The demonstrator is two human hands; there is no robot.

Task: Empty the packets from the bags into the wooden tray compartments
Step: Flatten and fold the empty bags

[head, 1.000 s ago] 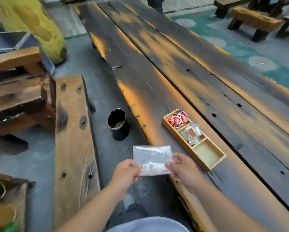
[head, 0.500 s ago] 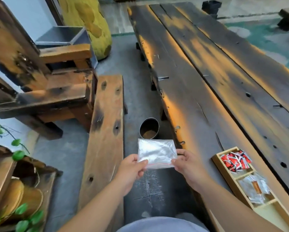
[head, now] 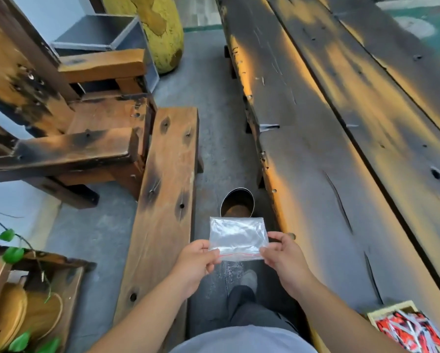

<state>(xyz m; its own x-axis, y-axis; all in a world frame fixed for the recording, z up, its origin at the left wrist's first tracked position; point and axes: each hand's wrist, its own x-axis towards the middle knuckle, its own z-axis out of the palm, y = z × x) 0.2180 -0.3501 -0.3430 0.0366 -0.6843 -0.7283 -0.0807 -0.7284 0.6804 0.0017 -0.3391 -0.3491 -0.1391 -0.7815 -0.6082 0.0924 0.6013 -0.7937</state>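
Note:
A clear, flat plastic zip bag (head: 238, 235) with a red seal line is held between both hands over the floor gap beside the table. My left hand (head: 197, 261) pinches its lower left corner and my right hand (head: 282, 253) pinches its lower right edge. The bag looks empty. The wooden tray (head: 381, 313) shows only at the bottom right corner on the table, its visible compartment filled with red and white packets (head: 412, 331). The other compartments are out of frame.
A black cylindrical bin (head: 237, 203) stands on the floor just beyond the bag. A wooden bench (head: 162, 200) runs along the left, the long dark table (head: 341, 149) along the right. Wooden chairs, a yellow vase and a plant sit at the left.
The view has swung left and down, so the tray slid to the bottom right corner. Both hands still hold the bag, now over the floor near the black bin.

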